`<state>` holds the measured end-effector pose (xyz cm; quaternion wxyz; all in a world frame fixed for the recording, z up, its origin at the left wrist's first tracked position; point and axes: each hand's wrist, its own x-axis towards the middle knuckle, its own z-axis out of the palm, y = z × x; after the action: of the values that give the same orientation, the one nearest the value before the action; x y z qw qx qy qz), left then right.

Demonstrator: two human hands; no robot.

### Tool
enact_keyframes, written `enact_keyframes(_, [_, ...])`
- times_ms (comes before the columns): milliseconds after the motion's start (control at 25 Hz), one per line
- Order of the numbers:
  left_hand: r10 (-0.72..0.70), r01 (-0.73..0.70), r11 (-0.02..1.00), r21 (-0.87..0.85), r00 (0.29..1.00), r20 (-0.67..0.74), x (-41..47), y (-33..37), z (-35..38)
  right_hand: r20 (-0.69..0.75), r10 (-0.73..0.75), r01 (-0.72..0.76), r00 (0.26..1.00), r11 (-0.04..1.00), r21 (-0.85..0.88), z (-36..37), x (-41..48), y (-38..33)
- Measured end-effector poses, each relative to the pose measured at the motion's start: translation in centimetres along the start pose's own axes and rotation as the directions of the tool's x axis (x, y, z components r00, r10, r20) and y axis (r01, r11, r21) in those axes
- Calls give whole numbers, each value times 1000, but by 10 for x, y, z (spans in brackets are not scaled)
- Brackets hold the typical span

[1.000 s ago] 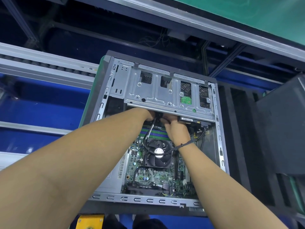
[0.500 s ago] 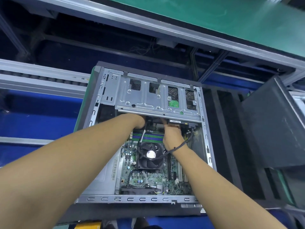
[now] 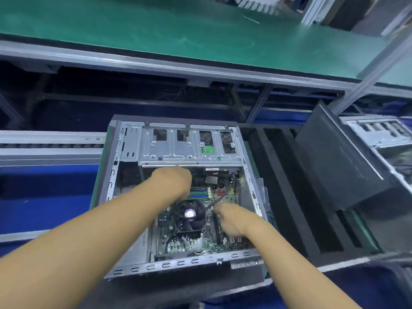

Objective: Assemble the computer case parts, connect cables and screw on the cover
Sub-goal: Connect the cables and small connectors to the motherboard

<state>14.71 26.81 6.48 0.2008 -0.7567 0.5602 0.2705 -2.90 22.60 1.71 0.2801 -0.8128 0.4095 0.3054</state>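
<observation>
Black cable (image 3: 219, 199) trails past my right hand (image 3: 230, 220), curled but blurred, grip untellable. My left hand (image 3: 172, 181) hides its fingers under the drive cage (image 3: 178, 150), probably seating a connector.

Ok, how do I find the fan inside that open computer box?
Look at the open grey computer case in the middle of the picture. Inside it lies a green circuit board, and the fan sits on that board, just beside the right hand. It is the only square black block with a shiny round spot at its centre.
</observation>
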Motion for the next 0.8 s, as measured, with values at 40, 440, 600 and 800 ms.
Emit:
enact_keyframes(40, [-6,4,1000,-18,997,-81,-3,11,-3,-35,11,-9,999,999,44,-3,-8,1])
enact_keyframes(440, [228,-447,775,-447,857,-462,6,119,-23,-623,135,327,770,755,568,-13,-48,59])
enact_keyframes(600, [277,-527,738,-422,807,-522,28,175,-33,-464,271,220,843,614,758,-18,-37,132])
enact_keyframes(800, [338,-399,871,-288,910,-240,73,246,-23,-205,364,22,909,448,894,1,-24,232])
